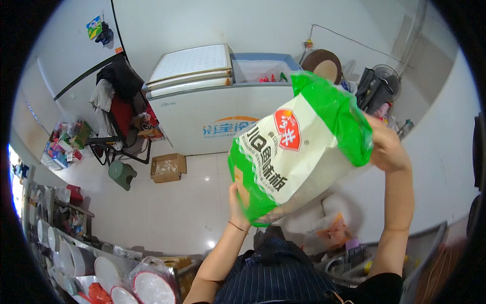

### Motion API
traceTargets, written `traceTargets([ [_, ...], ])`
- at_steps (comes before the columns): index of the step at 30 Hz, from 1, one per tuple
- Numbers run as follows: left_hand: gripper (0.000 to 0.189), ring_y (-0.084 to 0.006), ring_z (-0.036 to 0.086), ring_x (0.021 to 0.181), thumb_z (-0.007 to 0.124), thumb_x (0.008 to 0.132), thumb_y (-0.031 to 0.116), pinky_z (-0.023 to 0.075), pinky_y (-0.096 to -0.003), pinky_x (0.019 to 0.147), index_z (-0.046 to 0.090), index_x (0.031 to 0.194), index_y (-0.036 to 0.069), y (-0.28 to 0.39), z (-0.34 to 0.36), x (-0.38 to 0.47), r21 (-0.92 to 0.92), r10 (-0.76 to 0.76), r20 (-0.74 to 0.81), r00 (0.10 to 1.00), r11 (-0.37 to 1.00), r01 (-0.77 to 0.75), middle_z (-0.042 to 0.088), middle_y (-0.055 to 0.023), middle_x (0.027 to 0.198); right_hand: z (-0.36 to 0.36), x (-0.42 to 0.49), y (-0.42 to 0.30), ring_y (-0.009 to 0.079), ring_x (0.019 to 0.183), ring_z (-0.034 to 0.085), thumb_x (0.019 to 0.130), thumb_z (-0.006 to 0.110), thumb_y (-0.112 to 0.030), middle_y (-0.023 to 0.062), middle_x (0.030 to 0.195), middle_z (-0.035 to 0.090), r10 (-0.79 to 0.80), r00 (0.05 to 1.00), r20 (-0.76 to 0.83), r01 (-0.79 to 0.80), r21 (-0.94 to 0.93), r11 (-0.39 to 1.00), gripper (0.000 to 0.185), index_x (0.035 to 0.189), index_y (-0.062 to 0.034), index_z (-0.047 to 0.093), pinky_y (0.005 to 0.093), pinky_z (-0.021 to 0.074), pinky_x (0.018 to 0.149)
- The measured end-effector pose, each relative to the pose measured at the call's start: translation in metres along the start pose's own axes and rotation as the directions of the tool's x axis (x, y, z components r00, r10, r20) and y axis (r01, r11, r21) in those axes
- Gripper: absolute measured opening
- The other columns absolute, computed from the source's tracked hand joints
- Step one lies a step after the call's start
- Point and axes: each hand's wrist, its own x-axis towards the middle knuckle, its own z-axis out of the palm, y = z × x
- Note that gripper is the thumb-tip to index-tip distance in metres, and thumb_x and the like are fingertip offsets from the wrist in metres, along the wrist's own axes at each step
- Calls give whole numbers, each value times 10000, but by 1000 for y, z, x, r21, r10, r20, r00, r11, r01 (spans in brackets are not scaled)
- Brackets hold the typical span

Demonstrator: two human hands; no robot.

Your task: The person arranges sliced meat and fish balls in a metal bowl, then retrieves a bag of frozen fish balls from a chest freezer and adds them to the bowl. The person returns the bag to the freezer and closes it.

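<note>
A large green and white plastic food bag (pixel 315 152) with a red emblem and printed writing hangs tilted in the air before me. My right hand (pixel 389 146) grips its gathered green top end. My left hand (pixel 238 209) supports the lower left end, its fingers partly hidden beneath the plastic. Through the clear side the contents look pale, but I cannot tell what they are. Beyond the bag, against the wall, stands a white chest freezer (pixel 182 117). Its right compartment is uncovered and shows several red and green items inside.
A cardboard box (pixel 167 169) and a green plastic stool (pixel 122 174) stand on the tiled floor. Clothes hang over a chair (pixel 123 114) at left. Stacked white tubs (pixel 76 258) fill the lower left. An electric fan (pixel 391 79) and bags crowd the right corner.
</note>
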Motion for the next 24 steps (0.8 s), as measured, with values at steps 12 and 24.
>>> traceTargets([
  [12,656,-257,488,1257,448,958,485,414,-423,1039,326,1450,69,-15,38,274,326,-123,-65,990,935,137,464,-114,1406,-207,167,64,207,1310,387,694,680,-726,112,1494,331,-188,982,-1,186,113,976,1203,1505,6,178,355,316,1081],
  [24,349,-151,575,844,609,923,322,474,-360,805,544,1130,48,366,-184,510,400,696,-380,609,717,-571,610,-42,944,-394,403,125,285,1280,448,646,619,-803,251,1505,285,-289,950,-122,274,-120,954,1145,1380,56,433,417,358,1065],
])
